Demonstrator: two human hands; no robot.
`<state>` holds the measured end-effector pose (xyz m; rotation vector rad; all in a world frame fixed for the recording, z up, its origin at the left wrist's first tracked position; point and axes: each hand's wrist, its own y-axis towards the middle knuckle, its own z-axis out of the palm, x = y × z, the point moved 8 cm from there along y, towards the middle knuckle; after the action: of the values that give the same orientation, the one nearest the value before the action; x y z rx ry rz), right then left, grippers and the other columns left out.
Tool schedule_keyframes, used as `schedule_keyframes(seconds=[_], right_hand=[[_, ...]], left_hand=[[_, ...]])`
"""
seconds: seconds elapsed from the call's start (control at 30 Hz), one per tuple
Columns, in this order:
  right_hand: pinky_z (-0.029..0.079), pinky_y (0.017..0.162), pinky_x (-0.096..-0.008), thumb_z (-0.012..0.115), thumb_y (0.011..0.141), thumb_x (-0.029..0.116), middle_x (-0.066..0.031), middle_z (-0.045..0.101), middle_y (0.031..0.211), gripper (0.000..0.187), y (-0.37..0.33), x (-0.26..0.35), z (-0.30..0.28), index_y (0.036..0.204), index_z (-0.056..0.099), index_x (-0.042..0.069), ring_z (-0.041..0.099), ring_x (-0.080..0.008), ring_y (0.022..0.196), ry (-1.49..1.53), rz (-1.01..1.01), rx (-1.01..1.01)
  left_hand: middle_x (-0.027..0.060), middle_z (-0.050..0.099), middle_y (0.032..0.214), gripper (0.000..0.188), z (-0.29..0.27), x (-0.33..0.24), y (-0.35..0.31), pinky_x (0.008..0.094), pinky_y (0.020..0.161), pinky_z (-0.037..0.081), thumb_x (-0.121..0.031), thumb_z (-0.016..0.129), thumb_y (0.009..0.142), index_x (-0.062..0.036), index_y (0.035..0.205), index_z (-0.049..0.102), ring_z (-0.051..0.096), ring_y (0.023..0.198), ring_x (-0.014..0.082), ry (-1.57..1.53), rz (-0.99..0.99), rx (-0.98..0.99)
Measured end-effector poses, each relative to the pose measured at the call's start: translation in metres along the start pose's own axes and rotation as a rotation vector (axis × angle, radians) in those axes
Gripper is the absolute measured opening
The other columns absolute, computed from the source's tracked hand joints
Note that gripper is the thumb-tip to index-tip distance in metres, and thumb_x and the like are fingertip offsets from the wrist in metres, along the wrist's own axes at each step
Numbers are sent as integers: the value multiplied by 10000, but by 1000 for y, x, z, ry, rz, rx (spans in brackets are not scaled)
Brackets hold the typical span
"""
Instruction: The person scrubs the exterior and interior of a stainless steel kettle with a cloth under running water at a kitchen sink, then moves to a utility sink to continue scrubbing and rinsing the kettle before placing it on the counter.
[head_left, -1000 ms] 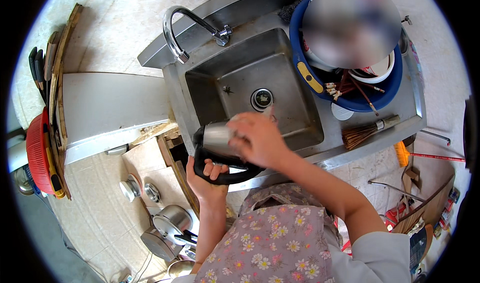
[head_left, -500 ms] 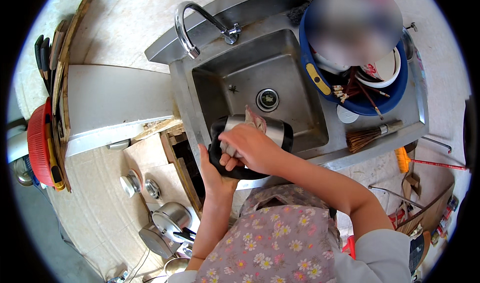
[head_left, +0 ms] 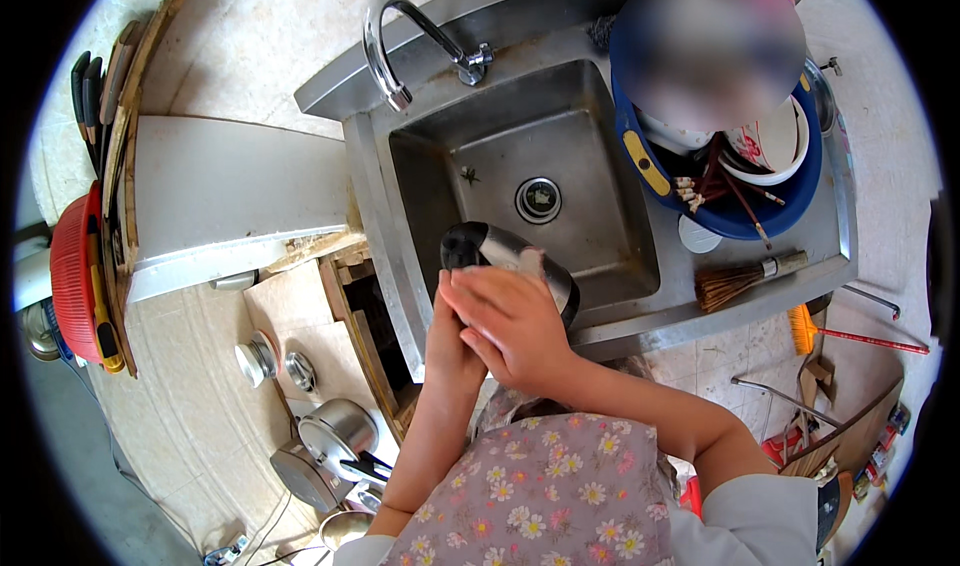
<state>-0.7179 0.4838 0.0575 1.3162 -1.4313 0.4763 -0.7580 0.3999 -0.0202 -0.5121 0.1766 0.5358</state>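
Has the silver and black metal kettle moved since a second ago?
Yes. The silver and black metal kettle has shifted rightward, its black left end now closer to the round metal sink drain.

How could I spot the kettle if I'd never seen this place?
Find the big metal sink, then go to its near edge, where the right hand overlaps the left hand. Poking out just beyond the hands is the kettle, partly hidden by them. Unlike the silver tap and round blue tub nearby, it has a silver body with black at both ends.
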Motion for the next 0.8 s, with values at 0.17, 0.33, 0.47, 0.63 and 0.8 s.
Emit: schedule_keyframes(seconds=[0.17,0.33,0.47,0.63,0.8], right_hand=[[422,821,-364,641,721,84,-45,577,1166,378,-48,-13,6,1097,622,67,545,-234,1038,-77,-113,-19],[420,842,-403,640,725,55,-121,556,1145,427,2,-17,4,1142,560,24,533,-302,1015,-40,64,-140],[413,876,-442,623,750,28,-167,528,1163,411,28,-17,-1,1147,519,1,513,-356,1024,-13,121,-201],[392,902,-442,609,768,54,-189,512,1152,428,-32,-36,7,1173,488,-14,490,-370,1043,-94,217,-76],[391,894,-398,443,939,259,-203,493,1147,388,-33,-67,0,1178,464,-46,481,-325,1068,370,515,-145]], left_hand=[[124,538,1211,640,-10,-15,-2,379,1033,325,-542,286,954,-7,1260,458,444,1197,247,151,124,-467],[98,495,1278,759,-1,-8,0,329,1029,308,-636,216,919,-13,1307,408,420,1235,214,347,153,-358],[107,451,1320,805,18,-1,-1,336,1049,282,-670,222,897,-4,1316,391,415,1237,217,379,149,-384],[198,368,1396,971,8,-8,11,377,1086,244,-750,219,834,83,1317,351,371,1278,271,410,230,-339],[173,485,1308,821,32,-5,14,354,1032,315,-631,407,875,79,1283,360,472,1191,264,1177,294,-210]])
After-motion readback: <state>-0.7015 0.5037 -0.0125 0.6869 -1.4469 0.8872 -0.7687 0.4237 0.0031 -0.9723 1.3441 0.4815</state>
